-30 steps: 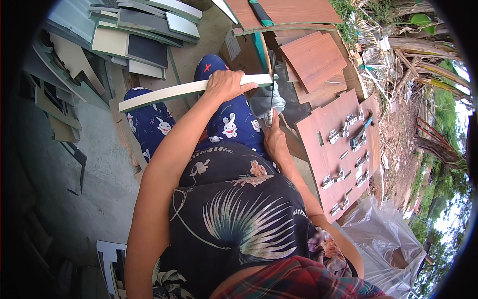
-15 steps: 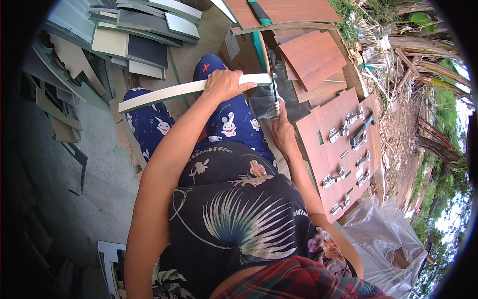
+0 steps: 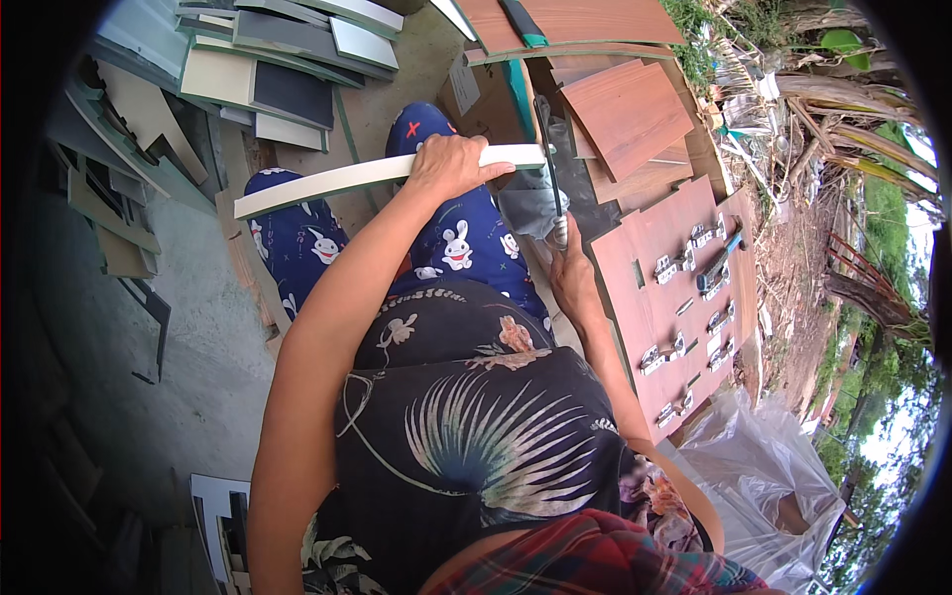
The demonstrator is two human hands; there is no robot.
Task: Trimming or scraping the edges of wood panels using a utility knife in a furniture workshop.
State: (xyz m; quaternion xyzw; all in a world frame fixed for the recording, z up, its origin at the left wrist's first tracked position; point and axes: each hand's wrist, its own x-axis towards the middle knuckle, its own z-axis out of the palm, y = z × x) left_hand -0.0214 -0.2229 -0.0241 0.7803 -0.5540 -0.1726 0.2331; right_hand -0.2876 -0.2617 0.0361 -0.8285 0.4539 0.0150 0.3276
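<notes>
Outdoors among stacked board offcuts [image 3: 268, 69], the left hand [image 3: 451, 164] is gripping a pale strip [image 3: 337, 180] above the knees — the right hand [image 3: 573, 278] is clasping a saw [image 3: 548, 159] beside that strip.

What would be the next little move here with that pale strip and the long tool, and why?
Probably draw the long dark blade along the end of the cream strip. The left hand grips the strip across the knees, and the right hand holds the tool's handle, blade upright by the strip's right end. Whether the blade touches the strip cannot be told.
</notes>
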